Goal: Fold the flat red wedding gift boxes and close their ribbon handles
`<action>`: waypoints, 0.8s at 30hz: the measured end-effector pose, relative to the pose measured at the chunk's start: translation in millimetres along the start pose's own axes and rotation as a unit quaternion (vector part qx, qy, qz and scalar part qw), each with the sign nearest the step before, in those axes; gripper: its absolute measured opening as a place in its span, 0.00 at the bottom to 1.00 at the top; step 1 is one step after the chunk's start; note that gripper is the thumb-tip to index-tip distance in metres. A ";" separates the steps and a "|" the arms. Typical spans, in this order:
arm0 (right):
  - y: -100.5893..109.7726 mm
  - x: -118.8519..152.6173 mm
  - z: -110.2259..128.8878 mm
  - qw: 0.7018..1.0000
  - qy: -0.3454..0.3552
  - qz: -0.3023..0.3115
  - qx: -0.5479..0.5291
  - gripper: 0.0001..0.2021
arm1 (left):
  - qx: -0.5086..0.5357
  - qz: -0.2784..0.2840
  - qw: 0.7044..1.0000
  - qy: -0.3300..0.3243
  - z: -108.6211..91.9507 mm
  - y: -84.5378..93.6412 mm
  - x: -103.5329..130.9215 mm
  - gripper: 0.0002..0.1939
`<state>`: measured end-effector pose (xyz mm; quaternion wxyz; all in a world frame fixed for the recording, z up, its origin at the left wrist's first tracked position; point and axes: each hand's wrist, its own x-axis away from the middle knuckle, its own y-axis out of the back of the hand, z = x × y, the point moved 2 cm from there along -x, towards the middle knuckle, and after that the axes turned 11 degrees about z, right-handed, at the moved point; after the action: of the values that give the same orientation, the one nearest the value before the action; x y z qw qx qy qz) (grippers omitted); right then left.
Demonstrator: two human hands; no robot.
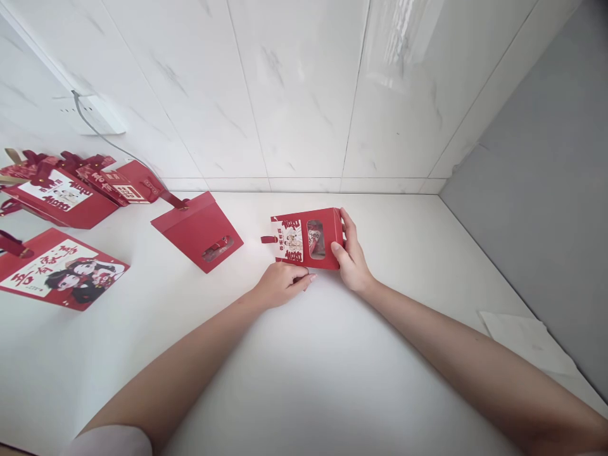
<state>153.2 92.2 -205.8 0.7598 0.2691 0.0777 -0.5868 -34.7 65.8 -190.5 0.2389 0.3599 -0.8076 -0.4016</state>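
Note:
A red paper gift box [298, 237] lies on its back, its ribbon handle to the left. Wrapped pieces show through its clear window. My right hand [354, 256] grips the box's right end, thumb on the front face and fingers around the far side. At the near edge, my left hand [284, 284] is closed against the box, its fingers curled and partly hidden. Left of my hands stands another red gift box [199, 231] with a window and a ribbon handle.
Several red gift boxes [71, 196] crowd the left by the wall. A red box with a printed couple [66, 269] stands in front. A grey cable [102, 133] hangs from a wall socket [90, 115]. White paper [527, 342] lies at the right edge of the white table [304, 380].

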 end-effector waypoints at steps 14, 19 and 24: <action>-9.2 -2.3 23.0 0.966 -0.018 0.013 -0.257 0.41 | 0.056 -0.201 0.974 -0.085 -7.7 3.7 3.3 0.32; -18.9 2.7 31.1 0.934 -0.046 0.054 -0.350 0.28 | 0.086 -0.245 0.960 -0.101 -3.2 6.2 1.6 0.31; -28.2 7.8 23.5 0.916 -0.110 0.160 -0.352 0.19 | 0.135 -0.264 0.945 -0.135 3.0 4.2 0.4 0.25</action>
<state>124.6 69.2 -198.4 0.8929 -0.0730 0.1506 -0.4179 -38.6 68.6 -188.7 -0.0380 0.5316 -0.7550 -0.3820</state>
